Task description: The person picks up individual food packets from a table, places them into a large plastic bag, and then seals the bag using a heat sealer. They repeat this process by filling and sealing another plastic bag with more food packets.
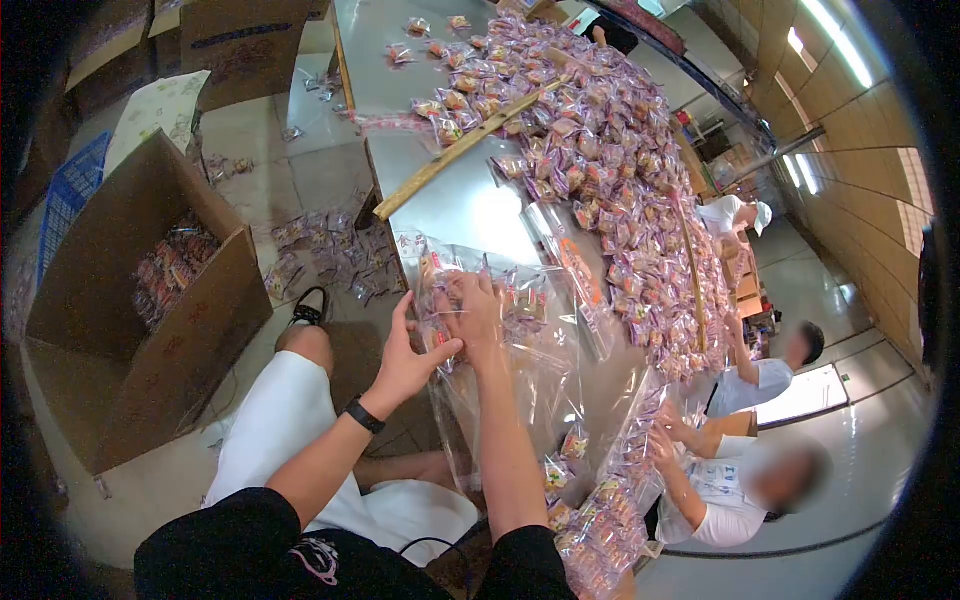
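A large clear plastic bag (535,375) lies at the near table edge, with several small wrapped snack packets (527,300) in its upper part. My right hand (476,315) reaches over the bag, its fingers bent down around a snack packet; their tips are partly hidden. Beside it, my left hand (408,352), with a black band at the wrist, is at the bag's left side. Its thumb points toward my right hand and stands apart from the raised fingers. No packet shows within the left hand.
A heap of wrapped snacks (600,150) covers much of the metal table (390,90), with a wooden strip (470,145) across it. An open cardboard box (190,360) holding packets stands left. Packets (335,240) litter the floor. A co-worker (720,490) handles a filled bag (600,535) at right.
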Tool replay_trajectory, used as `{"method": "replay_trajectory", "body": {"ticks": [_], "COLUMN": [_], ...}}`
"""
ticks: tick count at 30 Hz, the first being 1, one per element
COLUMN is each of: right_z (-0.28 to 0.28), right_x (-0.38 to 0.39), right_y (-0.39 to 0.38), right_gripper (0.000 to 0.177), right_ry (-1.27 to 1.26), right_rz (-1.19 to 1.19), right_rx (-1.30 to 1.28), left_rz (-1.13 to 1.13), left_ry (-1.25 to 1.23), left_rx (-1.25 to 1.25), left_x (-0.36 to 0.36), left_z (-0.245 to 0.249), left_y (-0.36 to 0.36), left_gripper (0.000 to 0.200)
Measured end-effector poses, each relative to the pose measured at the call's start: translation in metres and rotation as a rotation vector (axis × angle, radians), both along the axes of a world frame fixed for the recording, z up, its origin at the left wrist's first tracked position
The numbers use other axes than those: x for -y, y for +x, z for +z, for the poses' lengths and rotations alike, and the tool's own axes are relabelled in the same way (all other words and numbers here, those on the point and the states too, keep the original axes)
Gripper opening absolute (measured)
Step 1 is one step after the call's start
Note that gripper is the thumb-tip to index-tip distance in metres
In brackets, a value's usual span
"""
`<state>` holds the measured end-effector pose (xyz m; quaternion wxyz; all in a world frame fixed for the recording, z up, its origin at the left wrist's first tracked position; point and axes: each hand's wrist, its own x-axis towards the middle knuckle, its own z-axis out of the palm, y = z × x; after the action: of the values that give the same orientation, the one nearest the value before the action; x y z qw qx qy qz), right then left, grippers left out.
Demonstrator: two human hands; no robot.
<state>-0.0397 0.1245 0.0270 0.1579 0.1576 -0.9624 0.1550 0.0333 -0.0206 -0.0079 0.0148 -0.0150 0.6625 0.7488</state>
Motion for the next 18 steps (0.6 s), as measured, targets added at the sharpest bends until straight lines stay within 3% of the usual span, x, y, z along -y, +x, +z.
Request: {"method": "replay_trajectory", "body": {"ticks": [3,6,9,15,18], "right_z": [0.006,-0.004,-0.005,-0.007,-0.011], "right_x": [0.004,-0.005,-0.011,0.002,0.002], "right_y": [0.007,0.000,-0.004,-0.004,-0.005], "right_gripper": [0.046,0.052,0.056,0.074,0.084], "right_ry": [-0.130,-0.221,-0.234,-0.202,-0.169], "right_rz": [0.018,0.133,0.276,-0.040,-0.001], "right_rx": [-0.101,0.104,-0.005,0.059,0.114], "left_rz": [-0.024,0.012,0.045,0.002,-0.007], "left_ry": [0.021,0.094,0.024,-0.104,-0.062], "left_rx": [-0.009,-0.106,-0.132,-0.231,-0.201], "left_x": [0.002,-0.009,-0.013,0.000,0.002], "left_z": [0.008,-0.018,-0.022,-0.022,-0.021], "left_y": [-0.002,-0.011,-0.011,-0.016,-0.015], "left_gripper": [0.117,0.120,0.120,0.109,0.104]}}
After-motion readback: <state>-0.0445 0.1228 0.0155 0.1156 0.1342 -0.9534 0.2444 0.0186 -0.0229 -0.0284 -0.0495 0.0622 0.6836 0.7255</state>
